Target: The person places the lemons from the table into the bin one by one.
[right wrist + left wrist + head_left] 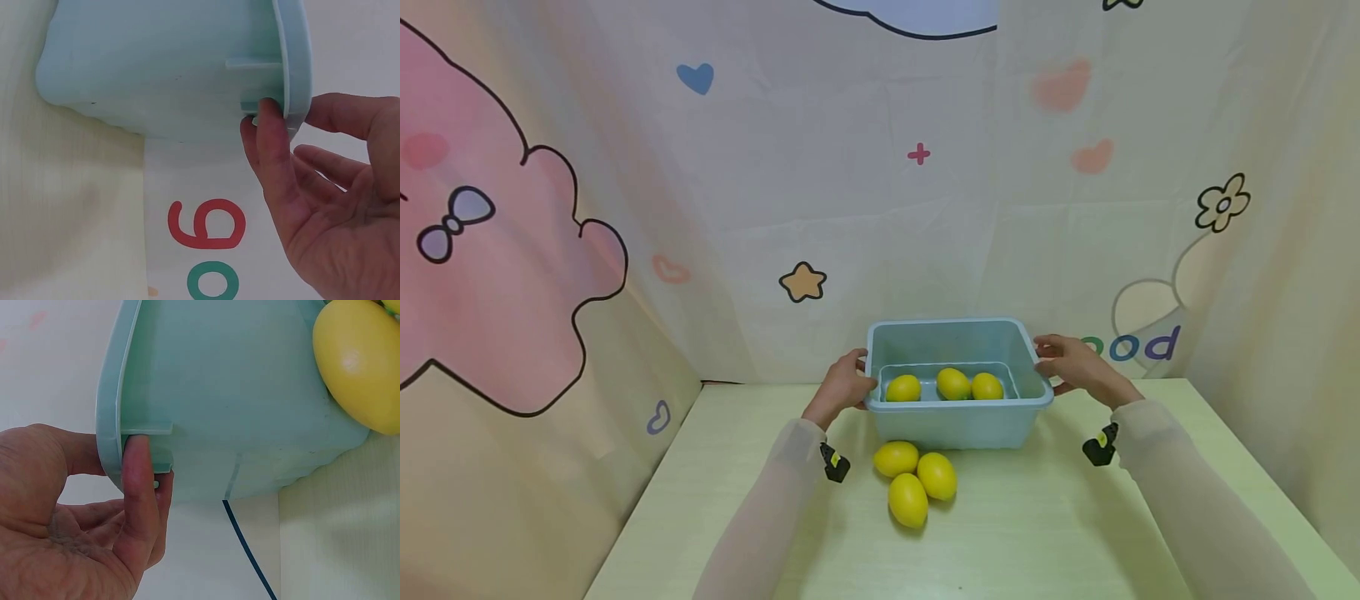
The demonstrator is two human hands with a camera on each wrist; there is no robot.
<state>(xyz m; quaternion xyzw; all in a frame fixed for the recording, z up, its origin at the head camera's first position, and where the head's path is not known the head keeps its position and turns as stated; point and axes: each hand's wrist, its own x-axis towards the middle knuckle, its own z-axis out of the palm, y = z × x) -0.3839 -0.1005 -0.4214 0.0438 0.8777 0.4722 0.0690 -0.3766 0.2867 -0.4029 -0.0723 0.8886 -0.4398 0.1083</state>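
A person wears a plain, pale, whitish left sleeve point(763, 508) and a matching right sleeve point(1202, 492), both long. A small, angular black device point(835, 463) with a yellow marking sits beside the left cuff point(808, 429); a black-and-yellow twin point(1101, 447) sits beside the right cuff point(1135, 410). The left hand point(844, 385) and right hand point(1078, 365) are bare.

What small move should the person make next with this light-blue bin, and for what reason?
Probably settle the light-blue bin level on the table without sliding it forward. The left hand and right hand grip its opposite ends; three loose inside lemons could roll, and three outside lemons lie just in front.
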